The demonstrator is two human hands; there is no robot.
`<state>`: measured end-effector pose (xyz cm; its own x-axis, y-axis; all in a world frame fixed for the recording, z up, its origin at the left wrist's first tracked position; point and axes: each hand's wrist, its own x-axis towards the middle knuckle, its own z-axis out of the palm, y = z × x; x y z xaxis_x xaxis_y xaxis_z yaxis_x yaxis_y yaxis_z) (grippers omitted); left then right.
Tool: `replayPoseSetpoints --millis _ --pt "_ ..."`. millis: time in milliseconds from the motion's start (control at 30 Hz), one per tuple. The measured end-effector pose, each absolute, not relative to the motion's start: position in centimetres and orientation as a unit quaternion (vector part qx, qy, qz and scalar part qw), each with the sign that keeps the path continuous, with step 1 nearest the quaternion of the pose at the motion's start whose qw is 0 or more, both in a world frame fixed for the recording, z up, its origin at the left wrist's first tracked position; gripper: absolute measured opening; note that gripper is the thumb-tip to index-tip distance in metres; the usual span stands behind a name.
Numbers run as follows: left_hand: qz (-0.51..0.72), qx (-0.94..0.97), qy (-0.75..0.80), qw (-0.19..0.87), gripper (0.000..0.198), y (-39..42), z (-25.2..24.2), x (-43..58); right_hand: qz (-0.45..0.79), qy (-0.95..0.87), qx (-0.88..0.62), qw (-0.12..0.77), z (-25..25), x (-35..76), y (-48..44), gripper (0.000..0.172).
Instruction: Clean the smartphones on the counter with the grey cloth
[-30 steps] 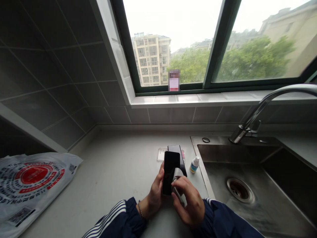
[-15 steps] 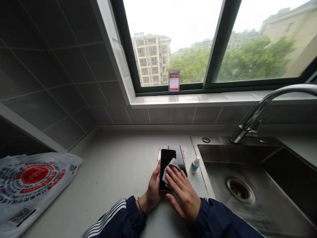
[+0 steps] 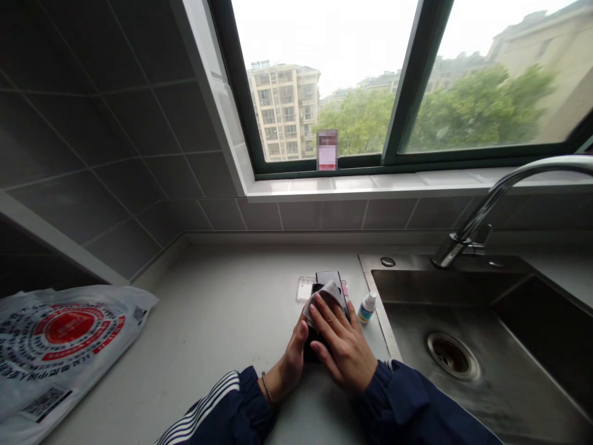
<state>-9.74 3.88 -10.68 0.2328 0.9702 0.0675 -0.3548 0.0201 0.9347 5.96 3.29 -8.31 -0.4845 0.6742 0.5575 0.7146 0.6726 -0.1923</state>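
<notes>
My left hand is closed around the left side of a black smartphone, held above the counter. Over its screen lies a small light-grey cloth, pressed down by the fingers of my right hand. The cloth and right hand hide most of the phone. Behind it, a second phone rests on the counter, partly covered. A clear phone case lies to its left, and a pinkish edge shows on its right. Just right of my right hand stands a small white spray bottle with a blue and yellow label.
The white countertop runs up to a steel sink on the right, with a curved chrome faucet. A printed white plastic bag lies at the left. Ahead are a tiled wall and a window sill.
My right hand has slid the cloth up toward the phone's top end, and the phone's upper screen is now covered. The phone has shifted slightly to the right, uncovering more of the clear case.
</notes>
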Motion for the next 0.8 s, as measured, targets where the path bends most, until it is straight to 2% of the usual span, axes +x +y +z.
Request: replayPoseSetpoints --millis 333,500,700,800 --pt "0.526 0.487 0.34 0.609 0.058 3.9 -11.4 -10.2 -0.019 -0.852 -0.417 0.317 -8.3 5.1 3.9 0.064" --pt "0.568 0.385 0.338 0.644 0.059 4.4 -11.1 -9.9 -0.001 -0.897 -0.359 0.257 -8.1 4.8 2.6 0.064" --pt "0.584 0.283 0.277 0.708 0.07 4.6 -9.0 -9.6 0.02 -0.916 -0.321 0.24 -7.5 4.6 1.9 0.06" --pt "0.607 0.239 0.261 0.711 0.065 4.6 -7.9 -9.5 0.015 -0.919 -0.314 0.239 -7.8 4.8 1.9 0.056"
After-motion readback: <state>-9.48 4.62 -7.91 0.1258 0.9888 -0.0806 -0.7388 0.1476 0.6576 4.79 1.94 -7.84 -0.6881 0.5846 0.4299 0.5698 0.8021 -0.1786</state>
